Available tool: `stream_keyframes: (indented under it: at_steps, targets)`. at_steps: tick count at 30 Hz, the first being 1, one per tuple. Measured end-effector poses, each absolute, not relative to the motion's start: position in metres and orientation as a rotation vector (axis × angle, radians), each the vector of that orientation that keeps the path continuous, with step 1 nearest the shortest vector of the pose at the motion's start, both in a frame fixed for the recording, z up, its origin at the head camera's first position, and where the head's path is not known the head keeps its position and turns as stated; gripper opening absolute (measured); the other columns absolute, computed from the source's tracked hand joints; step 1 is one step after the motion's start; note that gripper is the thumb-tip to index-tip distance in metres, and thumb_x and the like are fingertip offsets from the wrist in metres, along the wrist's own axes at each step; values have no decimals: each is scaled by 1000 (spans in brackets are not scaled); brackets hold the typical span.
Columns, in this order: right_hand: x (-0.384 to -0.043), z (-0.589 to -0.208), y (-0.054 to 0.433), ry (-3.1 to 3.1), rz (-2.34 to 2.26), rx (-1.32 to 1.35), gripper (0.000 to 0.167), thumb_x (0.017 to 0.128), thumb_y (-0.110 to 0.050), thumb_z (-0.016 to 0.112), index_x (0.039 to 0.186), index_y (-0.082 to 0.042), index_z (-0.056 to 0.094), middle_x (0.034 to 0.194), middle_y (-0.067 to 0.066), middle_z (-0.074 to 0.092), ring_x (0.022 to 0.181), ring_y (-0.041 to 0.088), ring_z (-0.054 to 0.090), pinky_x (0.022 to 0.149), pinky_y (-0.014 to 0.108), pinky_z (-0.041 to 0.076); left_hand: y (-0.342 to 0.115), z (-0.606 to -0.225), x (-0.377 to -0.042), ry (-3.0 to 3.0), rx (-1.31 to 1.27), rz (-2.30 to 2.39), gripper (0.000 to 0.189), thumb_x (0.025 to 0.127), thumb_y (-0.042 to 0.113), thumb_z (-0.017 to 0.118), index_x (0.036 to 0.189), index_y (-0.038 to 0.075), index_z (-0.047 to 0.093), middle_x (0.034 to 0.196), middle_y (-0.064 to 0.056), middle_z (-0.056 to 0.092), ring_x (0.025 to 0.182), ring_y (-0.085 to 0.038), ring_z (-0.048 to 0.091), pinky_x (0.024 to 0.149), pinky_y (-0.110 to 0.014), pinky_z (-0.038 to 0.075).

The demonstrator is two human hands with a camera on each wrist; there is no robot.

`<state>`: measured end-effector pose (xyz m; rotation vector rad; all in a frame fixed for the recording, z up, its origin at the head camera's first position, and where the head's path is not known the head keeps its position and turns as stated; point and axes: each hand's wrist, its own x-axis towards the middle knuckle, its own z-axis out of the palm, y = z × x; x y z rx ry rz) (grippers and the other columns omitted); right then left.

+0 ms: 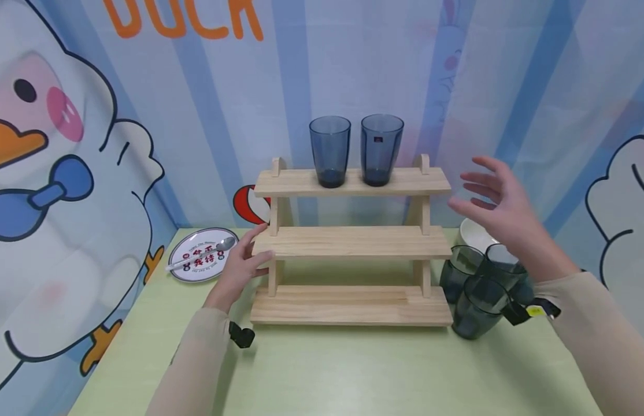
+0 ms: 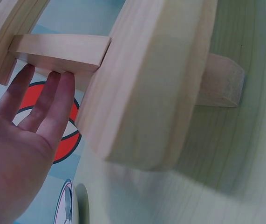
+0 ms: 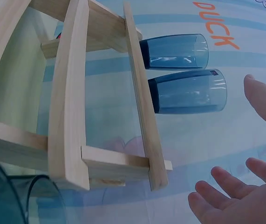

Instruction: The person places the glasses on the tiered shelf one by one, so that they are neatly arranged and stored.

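A three-tier wooden display rack (image 1: pixel 351 241) stands on the table. On its top shelf two blue glass tumblers (image 1: pixel 329 151) stand upright side by side, the right one bearing a small label. My left hand (image 1: pixel 242 271) holds the rack at the left end of its middle shelf, its fingers (image 2: pixel 58 102) against the side support. Raised in the air to the right of the top shelf, my right hand (image 1: pixel 496 199) has spread, slightly bent fingers and holds nothing. Below it, several dark glass tumblers (image 1: pixel 477 306) are grouped beside the rack's right end.
A white plate with printed characters (image 1: pixel 199 271) lies at the left, with a spoon (image 1: pixel 225 244) across it. Behind the tumblers at the right sits a white cup (image 1: pixel 473 233). A printed curtain (image 1: pixel 353 58) hangs close behind the table (image 1: pixel 353 370).
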<state>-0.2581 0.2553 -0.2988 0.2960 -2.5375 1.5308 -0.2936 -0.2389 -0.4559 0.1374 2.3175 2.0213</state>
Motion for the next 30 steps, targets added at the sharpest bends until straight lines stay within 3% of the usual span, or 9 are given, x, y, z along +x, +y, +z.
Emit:
stream_keyframes:
  at_steps: [3, 6, 13, 15, 23, 30]
  targets:
    - [-248, -305, 266, -2551, 1491, 276, 86, 98, -35, 76, 166, -38, 22, 162, 11, 44, 147, 32, 44, 104, 15, 49, -239, -455, -294, 2315, 139, 2019, 69, 103, 18, 67, 163, 33, 38, 164, -14, 41, 141, -42, 50, 102, -62, 53]
    - [-239, -313, 276, -2566, 1448, 269, 85, 99, -34, 75, 166, -38, 22, 162, 13, 44, 147, 32, 45, 97, 7, 48, -239, -456, -294, 2312, 133, 2018, 68, 103, 18, 67, 163, 34, 38, 164, -14, 41, 141, -42, 50, 103, -62, 53]
    - [-219, -337, 293, -2536, 1386, 320, 85, 99, -20, 76, 166, -31, 24, 157, 17, 46, 135, 9, 51, 96, 5, 46, -238, -457, -295, 2305, 134, 2024, 68, 103, 18, 68, 163, 35, 39, 164, -14, 41, 141, -42, 50, 103, -63, 52]
    - [-213, -345, 297, -2543, 1365, 327, 86, 99, -19, 76, 167, -30, 24, 158, 19, 45, 136, 11, 51, 96, 4, 45, -239, -458, -296, 2302, 135, 2027, 68, 103, 18, 68, 162, 35, 39, 164, -14, 41, 141, -42, 50, 103, -63, 52]
    - [-193, -372, 308, -2541, 1301, 332, 87, 97, -14, 78, 166, -26, 27, 155, 22, 47, 127, -9, 47, 93, 1, 43, -240, -458, -296, 2295, 143, 2031, 68, 104, 18, 67, 163, 32, 37, 166, -13, 38, 142, -42, 49, 104, -64, 51]
    - [-179, -391, 312, -2569, 1235, 382, 85, 95, -13, 80, 164, -25, 33, 151, 5, 52, 126, -16, 44, 92, 0, 41, -238, -456, -294, 2286, 147, 2046, 69, 104, 16, 66, 164, 30, 36, 167, -13, 37, 142, -43, 48, 104, -64, 51]
